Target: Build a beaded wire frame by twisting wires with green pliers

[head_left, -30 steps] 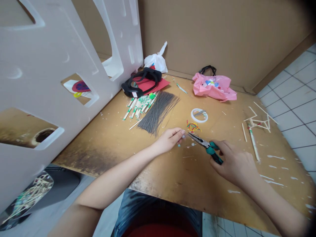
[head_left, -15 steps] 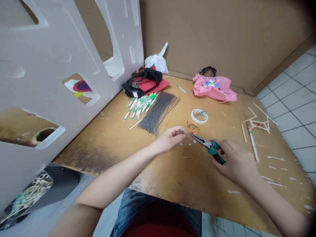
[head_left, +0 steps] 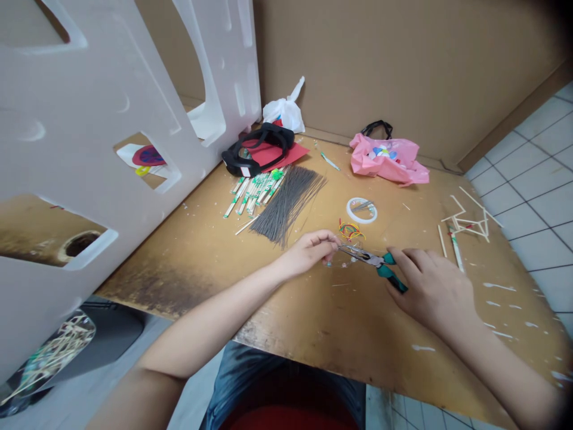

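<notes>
My right hand (head_left: pixel 432 286) is wrapped round the green handles of long-nose pliers (head_left: pixel 369 258). The jaws look slightly parted and point left, right at my left fingertips. My left hand (head_left: pixel 316 251) is closed in a pinch on a thin wire, mostly hidden by the fingers and the plier tips. Just beyond the tips lie red, yellow and green rubber bands (head_left: pixel 351 230). Small clear beads (head_left: pixel 344 264) lie on the table below the jaws. A white ring-shaped dish (head_left: pixel 362 211) with short grey wire pieces stands farther back.
A bundle of grey wires (head_left: pixel 289 206) and wrapped chopsticks (head_left: pixel 255 191) lie left of centre, near a black headset strap (head_left: pixel 259 149). A pink bag (head_left: pixel 389 158) sits at the back. Joined sticks (head_left: pixel 472 224) lie right. A white plastic panel (head_left: pixel 111 113) stands left.
My right hand and the pliers have turned a little, so the pliers lie flatter, with the jaws closer to my left fingertips. My left hand has barely moved.
</notes>
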### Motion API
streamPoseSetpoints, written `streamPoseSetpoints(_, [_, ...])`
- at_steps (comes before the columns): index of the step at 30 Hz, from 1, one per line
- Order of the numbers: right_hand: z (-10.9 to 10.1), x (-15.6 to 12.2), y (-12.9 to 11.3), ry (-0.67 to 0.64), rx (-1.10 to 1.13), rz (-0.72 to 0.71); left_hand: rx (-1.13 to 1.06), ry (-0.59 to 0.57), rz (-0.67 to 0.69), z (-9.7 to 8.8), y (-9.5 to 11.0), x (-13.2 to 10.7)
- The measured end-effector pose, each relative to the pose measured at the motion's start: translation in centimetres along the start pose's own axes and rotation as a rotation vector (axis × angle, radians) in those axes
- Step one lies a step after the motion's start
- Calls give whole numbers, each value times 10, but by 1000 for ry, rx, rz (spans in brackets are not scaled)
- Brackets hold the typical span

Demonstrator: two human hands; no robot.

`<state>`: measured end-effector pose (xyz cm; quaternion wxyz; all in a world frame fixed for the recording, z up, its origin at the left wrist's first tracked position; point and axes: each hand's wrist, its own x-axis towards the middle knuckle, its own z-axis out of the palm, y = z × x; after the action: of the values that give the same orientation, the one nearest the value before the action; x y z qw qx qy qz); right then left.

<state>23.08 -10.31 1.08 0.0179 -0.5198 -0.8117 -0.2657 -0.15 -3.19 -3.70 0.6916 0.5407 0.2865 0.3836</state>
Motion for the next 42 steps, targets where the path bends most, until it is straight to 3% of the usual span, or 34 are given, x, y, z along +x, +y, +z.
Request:
streamPoseSetpoints(7, [-10,-1,-1,52,-81,-12,40,-5,8,0,-1,0])
streamPoseSetpoints(16, [-16,-5,-4,9,-9,32,59,13,43,4,2,-5])
streamPoseSetpoints(22, [-16,-4,-5,23,-108,5,34,9,74,4,1,-4])
streamPoseSetpoints(34, [-10,-6,-4,120,-137,8,355,102,271,11,-3,-9])
streamPoseSetpoints(42, [-10,-5,-2,121,-96,30,304,102,266,10,-5,-8])
